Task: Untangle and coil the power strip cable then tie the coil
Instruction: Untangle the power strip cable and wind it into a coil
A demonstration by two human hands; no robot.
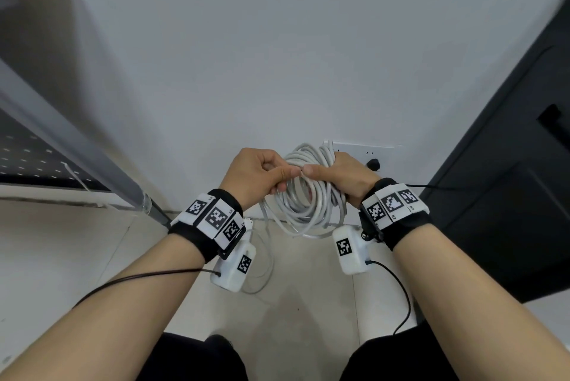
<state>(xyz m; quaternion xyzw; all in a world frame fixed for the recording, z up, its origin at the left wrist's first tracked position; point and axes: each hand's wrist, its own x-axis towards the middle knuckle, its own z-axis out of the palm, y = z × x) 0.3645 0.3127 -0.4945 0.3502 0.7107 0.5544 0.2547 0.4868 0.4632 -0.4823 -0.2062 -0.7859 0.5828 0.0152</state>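
A white cable coil (303, 200) of several loops hangs between my hands in front of the wall. My right hand (337, 175) is closed around the coil's right side, thumb pointing left. My left hand (257, 172) pinches the coil's upper left strands, its thumb tip nearly touching the right thumb. The white power strip (367, 150) shows just behind my right hand, partly hidden, with a black plug (373, 164) in it. A loose stretch of thin white cable (265, 269) trails down near the floor under my left wrist.
A grey-framed shelf with a perforated black panel (46, 146) stands at the left, its leg (154, 209) reaching the tiled floor. A dark cabinet (509, 183) fills the right side. A white wall (277, 56) lies ahead. Both wrists carry marker bands with wired white boxes.
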